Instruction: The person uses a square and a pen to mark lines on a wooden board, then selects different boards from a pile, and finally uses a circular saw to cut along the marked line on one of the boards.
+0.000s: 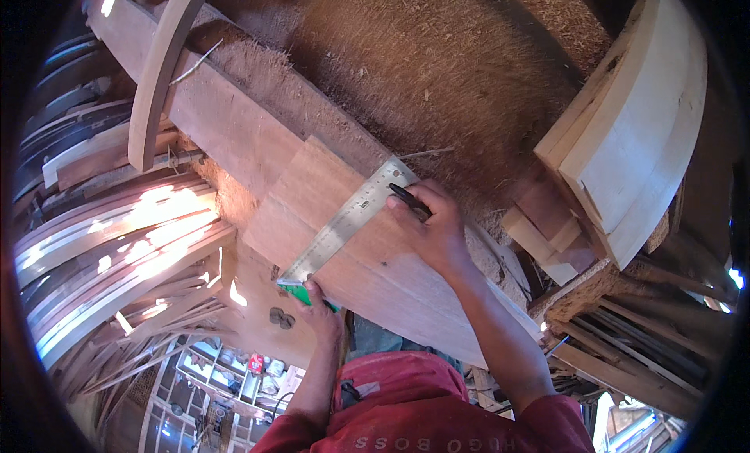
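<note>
A metal try square with a green handle lies across a wide pale board [375, 254]. My left hand [319, 312] grips the green handle [297, 291] at the board's near edge. The square's silver blade [344, 225] runs from there up and to the right, over the board. Close to the blade's far end, my right hand [433, 222] is closed around a black pen or marker [409, 199]. Its tip is at the blade's edge; whether it touches the wood I cannot tell.
Beneath the board runs a long wooden beam [226, 113], with a curved wooden piece [160, 78] across its far left end. A thick curved block [633, 140] stands at the right. Curved slats [117, 242] are stacked at the left. Sawdust [437, 62] covers the ground beyond.
</note>
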`<state>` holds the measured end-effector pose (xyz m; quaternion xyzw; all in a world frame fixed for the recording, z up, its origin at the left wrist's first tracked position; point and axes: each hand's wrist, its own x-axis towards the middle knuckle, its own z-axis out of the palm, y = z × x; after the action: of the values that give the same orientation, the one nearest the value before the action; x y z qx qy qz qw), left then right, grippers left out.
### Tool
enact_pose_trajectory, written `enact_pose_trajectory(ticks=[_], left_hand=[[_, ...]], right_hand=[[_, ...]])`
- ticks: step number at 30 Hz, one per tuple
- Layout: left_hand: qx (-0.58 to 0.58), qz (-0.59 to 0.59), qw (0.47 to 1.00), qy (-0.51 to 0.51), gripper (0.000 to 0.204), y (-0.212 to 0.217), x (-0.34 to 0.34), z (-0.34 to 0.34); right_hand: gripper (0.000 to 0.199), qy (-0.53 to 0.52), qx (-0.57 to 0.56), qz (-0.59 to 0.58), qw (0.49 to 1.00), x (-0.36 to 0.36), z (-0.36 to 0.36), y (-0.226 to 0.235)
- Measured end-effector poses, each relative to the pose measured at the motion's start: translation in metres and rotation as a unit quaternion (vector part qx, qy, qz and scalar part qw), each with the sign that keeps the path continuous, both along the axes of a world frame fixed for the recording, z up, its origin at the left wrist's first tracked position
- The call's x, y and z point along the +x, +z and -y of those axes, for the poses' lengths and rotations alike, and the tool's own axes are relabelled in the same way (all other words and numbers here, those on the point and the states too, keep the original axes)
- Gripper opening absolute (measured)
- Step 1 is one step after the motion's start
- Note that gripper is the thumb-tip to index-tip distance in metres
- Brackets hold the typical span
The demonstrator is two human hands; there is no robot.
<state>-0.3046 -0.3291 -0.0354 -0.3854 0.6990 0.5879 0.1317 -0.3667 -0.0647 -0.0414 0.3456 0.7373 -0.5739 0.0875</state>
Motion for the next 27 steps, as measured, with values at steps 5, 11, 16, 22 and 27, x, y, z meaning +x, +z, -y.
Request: enact_pose_trajectory(ticks=[5,11,16,22,27], left_hand=[[0.008,0.042,0.999,0.000,0.044,-0.010,0.035,0.018],[-0.008,0.030,0.999,-0.020,0.046,-0.005,0.025,0.004],[0.020,0.014,1.000,-0.011,0.045,-0.003,0.022,0.002],[0.047,0.028,0.998,0.016,0.046,-0.005,0.025,0.005],[0.034,0.006,0.999,0.012,0.047,-0.006,0.023,-0.001]], right_hand=[[0.025,-0.032,-0.004,0.000,0.999,0.016,-0.001,0.005],[0.034,-0.020,0.004,0.035,0.999,0.014,-0.002,-0.004],[0.033,-0.021,0.001,0.027,0.999,0.014,0.000,-0.004],[0.032,-0.031,-0.003,-0.015,0.999,0.017,0.000,-0.007],[0.033,-0.019,-0.006,0.003,1.000,0.016,-0.003,-0.004]])
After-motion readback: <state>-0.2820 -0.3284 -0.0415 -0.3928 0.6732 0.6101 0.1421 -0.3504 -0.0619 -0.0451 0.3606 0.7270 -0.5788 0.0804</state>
